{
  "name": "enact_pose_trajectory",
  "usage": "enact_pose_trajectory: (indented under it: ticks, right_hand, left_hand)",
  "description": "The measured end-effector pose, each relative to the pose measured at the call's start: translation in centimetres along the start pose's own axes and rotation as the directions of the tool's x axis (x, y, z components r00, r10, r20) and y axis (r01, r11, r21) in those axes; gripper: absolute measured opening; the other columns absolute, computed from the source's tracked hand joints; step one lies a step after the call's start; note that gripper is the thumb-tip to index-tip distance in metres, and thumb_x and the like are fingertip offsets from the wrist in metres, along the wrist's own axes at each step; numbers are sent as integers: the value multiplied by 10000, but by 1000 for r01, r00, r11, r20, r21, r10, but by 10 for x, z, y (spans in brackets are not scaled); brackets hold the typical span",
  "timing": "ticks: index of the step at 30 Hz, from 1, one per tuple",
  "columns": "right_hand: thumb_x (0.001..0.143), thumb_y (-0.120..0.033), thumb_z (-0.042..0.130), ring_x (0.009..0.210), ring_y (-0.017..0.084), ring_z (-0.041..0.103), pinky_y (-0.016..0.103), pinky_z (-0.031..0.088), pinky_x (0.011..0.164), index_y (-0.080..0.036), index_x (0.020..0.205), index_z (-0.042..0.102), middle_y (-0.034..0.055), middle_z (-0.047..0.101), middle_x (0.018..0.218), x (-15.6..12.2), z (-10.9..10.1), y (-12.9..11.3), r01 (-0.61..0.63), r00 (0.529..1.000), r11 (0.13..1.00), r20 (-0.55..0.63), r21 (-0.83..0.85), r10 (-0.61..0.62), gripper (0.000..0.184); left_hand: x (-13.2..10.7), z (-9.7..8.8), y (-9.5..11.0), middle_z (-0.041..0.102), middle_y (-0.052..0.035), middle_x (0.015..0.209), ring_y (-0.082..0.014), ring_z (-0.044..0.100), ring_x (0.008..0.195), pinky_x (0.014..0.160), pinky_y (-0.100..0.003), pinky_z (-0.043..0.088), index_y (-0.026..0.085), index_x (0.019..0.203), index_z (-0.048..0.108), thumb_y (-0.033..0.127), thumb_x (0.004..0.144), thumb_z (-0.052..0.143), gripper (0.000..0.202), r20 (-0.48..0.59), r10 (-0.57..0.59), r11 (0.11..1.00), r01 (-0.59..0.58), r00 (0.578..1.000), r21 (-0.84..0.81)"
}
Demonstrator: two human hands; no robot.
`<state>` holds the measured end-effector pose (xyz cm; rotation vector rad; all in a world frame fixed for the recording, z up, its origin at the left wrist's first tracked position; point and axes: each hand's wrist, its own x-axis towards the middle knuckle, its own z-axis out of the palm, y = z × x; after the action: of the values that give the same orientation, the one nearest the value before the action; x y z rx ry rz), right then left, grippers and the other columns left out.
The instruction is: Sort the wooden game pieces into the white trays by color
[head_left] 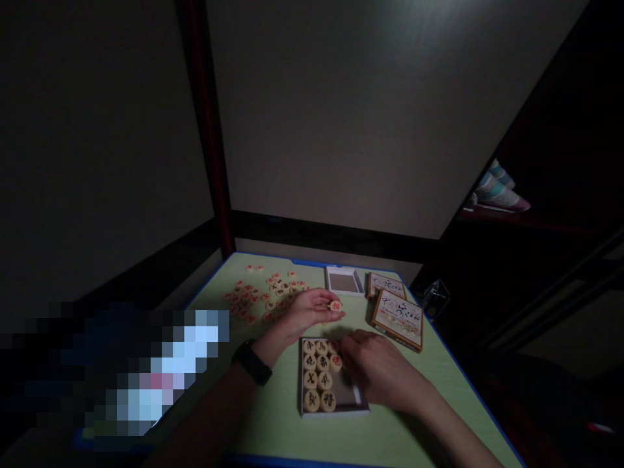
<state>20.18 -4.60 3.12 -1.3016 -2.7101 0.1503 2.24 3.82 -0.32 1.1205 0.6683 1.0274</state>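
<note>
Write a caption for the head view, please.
Left hand holds a red-marked piece; right hand is at the partly filled box.

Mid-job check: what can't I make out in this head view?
In the head view:
- Right hand: its back hides whether it grips a piece.
- Near box: the right hand covers its upper right part.
- Loose pieces: left hand hides some; many markings are too small.
- Lower left: pixelation hides whatever is there.

The left grip (312,309) pinches a red-marked disc (336,306) while the right grip (374,365) covers part of an open box (345,394).
</note>
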Motion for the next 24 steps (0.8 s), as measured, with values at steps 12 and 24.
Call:
enact_pose_trajectory:
  ticks: [12, 24]
  right_hand:
    - [897, -170, 551, 861, 202, 600, 324, 481, 730, -217, 1245, 546, 98, 582, 1095, 1, 6, 22, 3, 916, 987, -396, 162, 62, 351]
    - [810, -148, 689, 880, 191, 619, 296, 473, 774, -199, 941, 681, 46, 626, 951, -3, -3, 24, 66, 979, 931, -202, 360, 9, 141]
  left_hand:
    - [-3, 4, 2, 680, -15, 827, -131, 656, 752, 731, -269, 508, 137, 868, 642, 190, 461, 934, 504, 151, -70, 997, 63, 986, 48]
    - [-5, -7, 11, 658, -66, 1034, -140, 625, 827, 708, -256, 478, 163, 998, 647, 286, 537, 924, 551, 296, -106, 986, 63, 949, 151]
